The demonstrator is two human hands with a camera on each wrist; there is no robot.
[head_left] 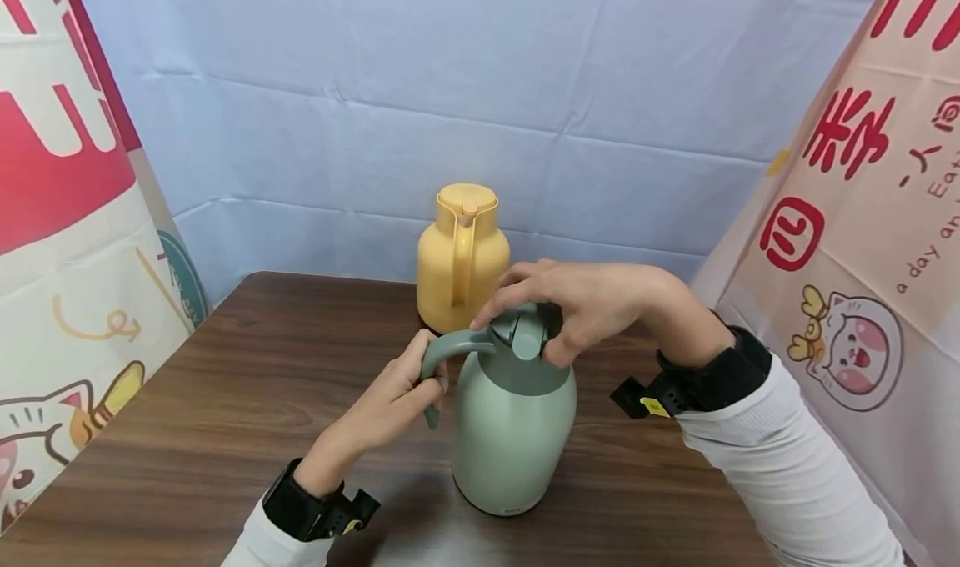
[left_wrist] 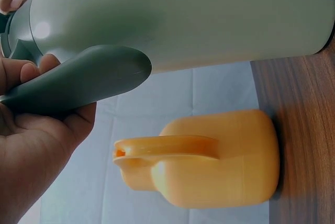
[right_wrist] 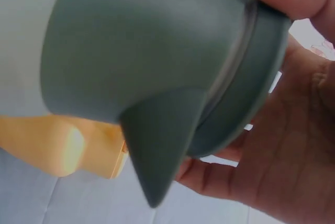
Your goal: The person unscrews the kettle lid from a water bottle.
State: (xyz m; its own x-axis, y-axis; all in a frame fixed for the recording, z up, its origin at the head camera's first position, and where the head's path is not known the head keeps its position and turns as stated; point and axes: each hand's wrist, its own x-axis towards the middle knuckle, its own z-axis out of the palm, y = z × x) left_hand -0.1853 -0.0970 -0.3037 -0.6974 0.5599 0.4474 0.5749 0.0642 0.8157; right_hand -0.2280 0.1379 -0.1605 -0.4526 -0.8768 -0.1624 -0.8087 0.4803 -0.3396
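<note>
A pale green thermos jug stands on the table before me, its darker green handle pointing left. My left hand grips that handle, fingers and thumb wrapped round it. From above, my right hand holds the round green lid by its edge, thumb on the near side and fingers on the far side. In the right wrist view, the lid sits at the jug's mouth with a thin lighter band below it. A pointed spout juts out from the collar there.
Behind the green jug stands a yellow jug, its handle facing me. The brown wooden table ends at a pale blue cloth. Printed cloths hang at the left and right.
</note>
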